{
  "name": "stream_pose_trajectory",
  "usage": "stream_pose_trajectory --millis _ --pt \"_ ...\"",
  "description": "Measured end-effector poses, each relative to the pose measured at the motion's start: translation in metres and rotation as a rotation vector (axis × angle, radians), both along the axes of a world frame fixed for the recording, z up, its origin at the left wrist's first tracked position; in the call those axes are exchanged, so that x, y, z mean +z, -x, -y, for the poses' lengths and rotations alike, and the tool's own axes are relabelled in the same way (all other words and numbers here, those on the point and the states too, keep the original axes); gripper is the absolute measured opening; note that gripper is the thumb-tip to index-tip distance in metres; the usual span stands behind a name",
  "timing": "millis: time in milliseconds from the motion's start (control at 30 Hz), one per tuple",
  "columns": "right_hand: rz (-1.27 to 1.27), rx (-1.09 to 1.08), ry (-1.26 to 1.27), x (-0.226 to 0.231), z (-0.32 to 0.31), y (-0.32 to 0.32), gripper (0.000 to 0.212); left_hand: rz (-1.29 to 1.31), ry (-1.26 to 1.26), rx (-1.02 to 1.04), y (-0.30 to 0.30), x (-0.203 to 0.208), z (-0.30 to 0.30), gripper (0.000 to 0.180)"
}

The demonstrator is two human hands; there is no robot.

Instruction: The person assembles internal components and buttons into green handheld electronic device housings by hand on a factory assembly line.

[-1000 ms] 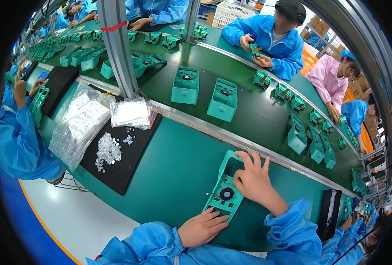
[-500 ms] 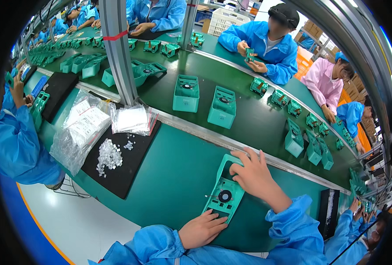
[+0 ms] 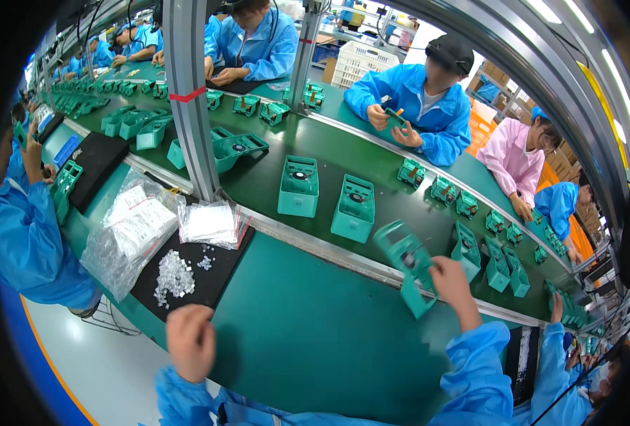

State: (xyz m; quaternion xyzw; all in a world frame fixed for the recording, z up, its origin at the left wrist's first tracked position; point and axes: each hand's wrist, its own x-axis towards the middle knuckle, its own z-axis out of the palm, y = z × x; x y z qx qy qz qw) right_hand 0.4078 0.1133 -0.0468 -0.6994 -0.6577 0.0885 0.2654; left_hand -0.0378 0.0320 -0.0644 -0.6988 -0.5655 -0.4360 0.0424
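My right hand [image 3: 452, 284] is closed on the edge of a green plastic housing [image 3: 403, 250], blurred by motion, a tilted shell with openings and a dark part inside. It hangs over the metal rail between my bench and the green conveyor belt. My left hand [image 3: 190, 342] is raised over the bench's near left, its fingers loosely bent and somewhat blurred, with nothing visible in it. Closest to that hand is a pile of small clear pieces [image 3: 174, 275] on a black mat [image 3: 145, 290]. Two upright green housings [image 3: 299, 187] with round black parts stand on the belt.
Plastic bags with white contents [image 3: 139, 220] lie on the mat's far side. A metal post [image 3: 189, 106] rises by the rail. More housings [image 3: 497, 266] stand on the belt at right, and green assemblies [image 3: 443, 189] line its far side. Co-workers [image 3: 418, 99] sit opposite and beside me.
My right hand has lifted the housing off the bench and moved it up and right to the rail. My left hand has left the housing and swung left toward the clear pieces.
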Motion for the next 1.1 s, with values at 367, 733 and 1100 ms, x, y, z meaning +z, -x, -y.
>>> stream_pose_trajectory --millis 367,733,1100 --pt "0.399 -0.487 -0.342 -0.023 -0.094 -0.031 0.028 -0.068 0.097 0.296 0.056 -0.021 -0.018 0.019" --pt "-0.119 -0.071 0.074 -0.047 -0.154 0.037 0.023 0.01 0.173 0.284 0.065 -0.009 -0.016 0.016" --pt "0.25 0.702 -0.145 0.01 -0.005 0.069 0.02 0.057 0.192 0.242 0.079 -0.005 0.004 0.017"
